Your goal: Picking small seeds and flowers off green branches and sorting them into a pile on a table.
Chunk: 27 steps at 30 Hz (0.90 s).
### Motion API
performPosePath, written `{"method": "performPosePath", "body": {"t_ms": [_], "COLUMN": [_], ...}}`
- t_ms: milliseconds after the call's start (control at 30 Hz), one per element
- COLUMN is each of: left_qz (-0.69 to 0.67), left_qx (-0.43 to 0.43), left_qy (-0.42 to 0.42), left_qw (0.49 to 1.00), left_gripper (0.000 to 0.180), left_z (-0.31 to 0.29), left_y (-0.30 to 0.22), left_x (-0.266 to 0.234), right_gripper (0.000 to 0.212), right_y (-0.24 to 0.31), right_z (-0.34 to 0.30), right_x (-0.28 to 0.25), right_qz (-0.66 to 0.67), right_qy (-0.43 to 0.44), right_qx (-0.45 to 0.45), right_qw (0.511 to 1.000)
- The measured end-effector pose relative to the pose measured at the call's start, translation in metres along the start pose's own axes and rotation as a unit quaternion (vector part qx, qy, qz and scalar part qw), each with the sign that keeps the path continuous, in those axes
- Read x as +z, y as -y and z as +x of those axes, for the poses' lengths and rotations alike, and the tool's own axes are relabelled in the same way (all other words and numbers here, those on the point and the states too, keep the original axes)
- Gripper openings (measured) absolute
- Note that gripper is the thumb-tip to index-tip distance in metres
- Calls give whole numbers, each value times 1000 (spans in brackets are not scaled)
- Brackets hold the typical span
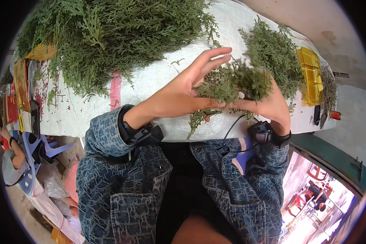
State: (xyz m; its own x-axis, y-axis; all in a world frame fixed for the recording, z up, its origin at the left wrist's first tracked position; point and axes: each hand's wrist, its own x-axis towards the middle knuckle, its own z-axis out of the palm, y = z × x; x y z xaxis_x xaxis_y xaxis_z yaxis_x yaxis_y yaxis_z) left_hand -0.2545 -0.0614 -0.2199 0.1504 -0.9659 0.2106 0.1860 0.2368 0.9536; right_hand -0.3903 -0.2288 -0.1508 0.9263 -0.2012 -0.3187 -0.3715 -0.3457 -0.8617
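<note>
Both hands are raised over a white woven sheet (150, 81), working on a small bundle of green conifer sprigs (219, 90). My left hand (179, 95) grips the bundle's left side, thumb along its near edge and index finger stretched out above. On the other side, my right hand (274, 107) holds the sprigs, its thumb tip close to the left thumb; its other fingers are mostly hidden behind foliage. A beaded-looking, brownish-green cluster (214, 77) shows between the hands. Motion blurs the upper right sprigs, and a loose sprig hangs down below the left thumb.
A big heap of conifer branches (122, 32) lies at the far left, a smaller pile (274, 57) at the far right. Beside that stands a yellow plastic basket (311, 77). Blue stools (30, 154) and another person's arm (16, 152) are at left. People show through the doorway.
</note>
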Motion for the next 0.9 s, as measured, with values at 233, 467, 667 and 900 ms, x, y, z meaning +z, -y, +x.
{"method": "performPosePath", "body": {"t_ms": [233,467,667,900], "left_qz": [-66,-216,-158,-176], "left_qx": [-20,-62,-96,-99], "left_qy": [-33,-13,-56,-72], "left_qw": [997,974,981,977], "left_gripper": [99,96,64,32], "left_z": [-2,0,0,-1], "left_y": [8,1,-3,-3], "left_x": [9,3,4,1], "right_gripper": [65,49,38,48], "right_y": [-9,-6,-6,-5], "right_z": [-1,-13,-20,-25], "right_x": [19,7,-9,-5], "right_qz": [-72,-200,59,126], "right_qy": [-23,-186,-332,-231], "right_qx": [-188,-136,-158,-217], "right_qw": [979,952,928,940]}}
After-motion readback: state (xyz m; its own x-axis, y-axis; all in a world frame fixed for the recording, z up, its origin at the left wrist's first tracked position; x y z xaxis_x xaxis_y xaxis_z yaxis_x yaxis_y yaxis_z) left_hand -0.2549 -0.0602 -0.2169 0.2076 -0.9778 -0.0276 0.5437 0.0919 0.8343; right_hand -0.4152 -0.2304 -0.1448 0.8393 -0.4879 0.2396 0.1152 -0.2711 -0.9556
